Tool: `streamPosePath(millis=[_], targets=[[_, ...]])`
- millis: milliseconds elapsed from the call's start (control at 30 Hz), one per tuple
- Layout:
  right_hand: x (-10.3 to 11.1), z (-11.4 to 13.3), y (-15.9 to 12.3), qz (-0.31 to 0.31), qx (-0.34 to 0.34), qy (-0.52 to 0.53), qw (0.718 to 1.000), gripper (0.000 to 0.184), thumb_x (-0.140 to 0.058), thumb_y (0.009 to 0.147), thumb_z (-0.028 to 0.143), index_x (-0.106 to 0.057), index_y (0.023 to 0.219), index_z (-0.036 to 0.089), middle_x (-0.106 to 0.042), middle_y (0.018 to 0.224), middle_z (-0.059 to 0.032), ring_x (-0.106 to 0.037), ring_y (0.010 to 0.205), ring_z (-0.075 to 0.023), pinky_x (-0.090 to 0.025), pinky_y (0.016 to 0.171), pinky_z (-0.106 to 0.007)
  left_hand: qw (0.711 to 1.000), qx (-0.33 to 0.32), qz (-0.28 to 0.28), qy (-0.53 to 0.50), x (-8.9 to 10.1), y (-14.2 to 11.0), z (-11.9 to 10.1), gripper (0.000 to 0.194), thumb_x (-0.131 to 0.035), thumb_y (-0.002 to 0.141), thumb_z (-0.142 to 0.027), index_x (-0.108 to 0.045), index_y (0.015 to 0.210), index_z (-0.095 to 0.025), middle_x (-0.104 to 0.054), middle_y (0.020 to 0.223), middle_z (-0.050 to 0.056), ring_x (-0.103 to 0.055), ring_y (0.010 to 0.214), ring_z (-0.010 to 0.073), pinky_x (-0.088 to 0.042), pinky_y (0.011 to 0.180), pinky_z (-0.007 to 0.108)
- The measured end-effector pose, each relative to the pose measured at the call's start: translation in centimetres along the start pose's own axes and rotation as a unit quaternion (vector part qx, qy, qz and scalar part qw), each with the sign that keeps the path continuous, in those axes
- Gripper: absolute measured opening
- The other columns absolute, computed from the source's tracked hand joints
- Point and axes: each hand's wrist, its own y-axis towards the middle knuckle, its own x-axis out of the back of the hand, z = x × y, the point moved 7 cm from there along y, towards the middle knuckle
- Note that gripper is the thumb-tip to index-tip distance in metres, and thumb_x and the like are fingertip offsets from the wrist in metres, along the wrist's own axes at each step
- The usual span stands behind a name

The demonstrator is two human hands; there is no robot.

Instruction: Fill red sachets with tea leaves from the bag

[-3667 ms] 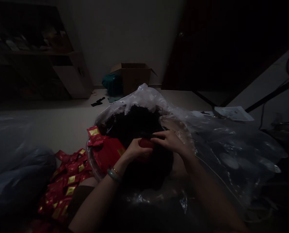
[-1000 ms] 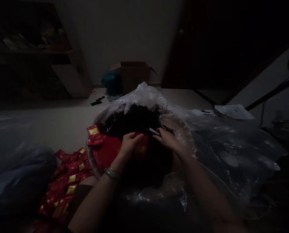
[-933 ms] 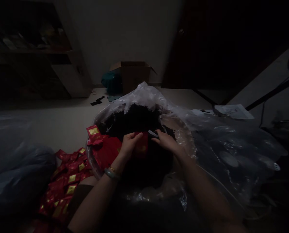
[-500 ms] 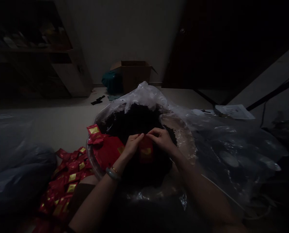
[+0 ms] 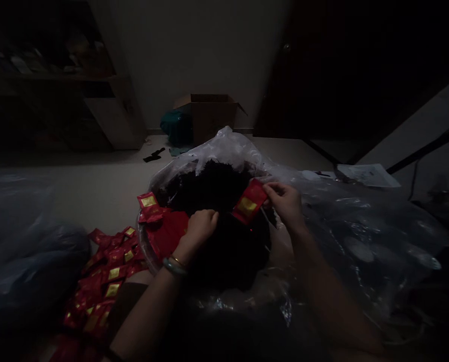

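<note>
My right hand [image 5: 287, 203] pinches the upper corner of a small red packet [image 5: 255, 192] with a gold label. The packet hangs tilted above a heap of black, crumbly loose material [image 5: 220, 186] that looks like dry tea leaves. Over the same heap, my left hand [image 5: 200, 229] is closed with its back to me; whatever its fingers hold is hidden. The heap lies in a round tub lined with clear plastic sheet [image 5: 228, 143]. Red packets [image 5: 166, 231] lie inside the tub's left side, and one with a gold label [image 5: 148, 202] rests on the rim.
Many red packets [image 5: 113, 274] are piled on the floor left of the tub. Clear plastic bags [image 5: 375, 241] spread at the right, with another [image 5: 17, 256] at far left. An open cardboard box [image 5: 213, 118] and a teal bag [image 5: 176, 126] stand by the wall.
My hands have parted. The right hand has moved right and up with the red packet, which now tilts. My left hand has let go of the packet's edge and curled closed.
</note>
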Motion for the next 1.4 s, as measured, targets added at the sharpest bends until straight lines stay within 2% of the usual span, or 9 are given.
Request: streamPosePath(millis=[100,233,300,467,567,700,933,1100,1400], targets=[[-1.5,1.9,-2.1,0.030,0.019,0.125,0.991,0.038,-0.071,0.069,0.049,-0.064,0.090,0.017,-0.066,0.065,0.0005,-0.063,0.047,-0.0136,-0.051,0.045,-0.023,0.991,-0.070,0.021,0.115,-0.8,-0.7,-1.1,0.025,-0.049,0.088,-0.030,-0.071,0.090,-0.018,-0.069,0.098,0.011,-0.062,0.095,0.0252,-0.046,0.081,0.033],[-6.7,4.3,-6.6,0.286,-0.001,0.229,0.931,0.050,-0.065,0.079,0.048,-0.055,0.125,0.029,-0.066,0.118,-0.0070,-0.071,0.090,-0.0206,-0.060,0.073,-0.034,0.981,-0.103,0.015,0.161,-1.5,-1.4,-1.7,0.032,-0.064,0.080,-0.035,-0.066,0.106,-0.017,-0.062,0.113,0.013,-0.054,0.106,0.0293,-0.043,0.087,0.037],[-7.8,4.0,-7.5,0.334,-0.014,0.213,0.918,0.045,-0.062,0.083,0.046,-0.057,0.124,0.029,-0.062,0.127,-0.0070,-0.068,0.102,-0.0220,-0.058,0.081,-0.037,0.979,-0.098,0.008,0.180,-0.8,-1.7,-1.7,0.037,-0.067,0.078,-0.036,-0.063,0.109,-0.016,-0.060,0.114,0.015,-0.053,0.106,0.0305,-0.043,0.087,0.038],[-8.9,0.8,-7.1,0.389,0.021,-0.004,0.921,0.027,-0.062,0.082,0.035,-0.070,0.103,0.019,-0.072,0.102,-0.0071,-0.068,0.095,-0.0231,-0.057,0.083,-0.039,0.967,0.019,-0.062,0.247,4.1,-2.0,0.9,0.032,-0.062,0.081,-0.031,-0.063,0.108,-0.015,-0.058,0.117,0.017,-0.050,0.110,0.0319,-0.042,0.086,0.040],[-9.6,0.2,-7.4,0.425,0.068,-0.098,0.897,0.025,-0.060,0.083,0.028,-0.070,0.104,0.019,-0.073,0.103,-0.0063,-0.068,0.097,-0.0232,-0.054,0.088,-0.039,0.961,0.103,-0.041,0.254,5.9,-1.8,3.8,0.042,-0.063,0.079,-0.037,-0.064,0.112,-0.011,-0.058,0.118,0.022,-0.053,0.109,0.0357,-0.043,0.085,0.043],[-9.8,-0.1,-7.6,0.437,0.088,-0.140,0.884,0.026,-0.058,0.085,0.027,-0.069,0.106,0.020,-0.072,0.108,-0.0062,-0.067,0.099,-0.0223,-0.053,0.088,-0.036,0.964,0.128,0.004,0.235,5.9,-1.3,5.9,0.038,-0.066,0.074,-0.038,-0.071,0.101,-0.012,-0.063,0.112,0.022,-0.058,0.103,0.0369,-0.044,0.083,0.043],[-10.7,-1.3,-8.3,0.456,0.088,-0.211,0.860,0.028,-0.057,0.087,0.028,-0.066,0.112,0.018,-0.071,0.110,-0.0090,-0.066,0.101,-0.0236,-0.051,0.090,-0.038,0.965,0.125,-0.001,0.228,5.6,-1.1,4.9,0.028,-0.060,0.074,-0.020,-0.073,0.098,-0.012,-0.071,0.098,0.021,-0.061,0.101,0.0354,-0.045,0.079,0.039],[-13.3,-2.0,-11.9,0.478,0.164,-0.274,0.818,0.073,-0.079,0.068,0.036,-0.051,0.132,0.017,-0.060,0.124,-0.0148,-0.062,0.106,-0.0290,-0.053,0.087,-0.040,0.964,0.112,0.003,0.240,5.4,-0.9,5.0,0.027,-0.057,0.077,-0.024,-0.074,0.096,-0.015,-0.071,0.101,0.020,-0.062,0.103,0.0357,-0.046,0.082,0.041],[-14.7,-2.6,-13.1,0.501,0.305,-0.165,0.793,0.017,-0.062,0.086,0.019,-0.071,0.101,0.019,-0.072,0.105,-0.0072,-0.069,0.095,-0.0170,-0.053,0.084,-0.026,0.968,0.117,0.034,0.218,5.7,-1.0,5.1,0.026,-0.053,0.081,-0.027,-0.073,0.094,-0.017,-0.071,0.103,0.018,-0.065,0.100,0.0329,-0.047,0.080,0.039]])
